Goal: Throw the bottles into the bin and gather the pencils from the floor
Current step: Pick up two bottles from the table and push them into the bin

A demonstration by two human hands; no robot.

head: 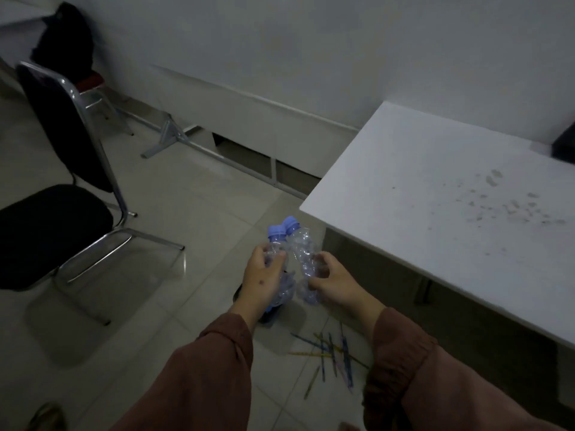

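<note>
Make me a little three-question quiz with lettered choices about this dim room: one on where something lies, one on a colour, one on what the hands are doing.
1. Where do the thin coloured pencils lie?
A. on the white table
B. on the tiled floor beside the table
C. on the black chair seat

2. What colour are the caps of the two crumpled clear plastic bottles?
A. red
B. green
C. blue

3. What is the state of the hands?
A. each grips a bottle
B. both hang empty
C. both press flat on the table

Answers:
1 B: the pencils are scattered on the tiled floor, below the edge of the white table.
2 C: both caps at the top are blue.
3 A: the left hand and the right hand each have fingers curled round a bottle.
</note>
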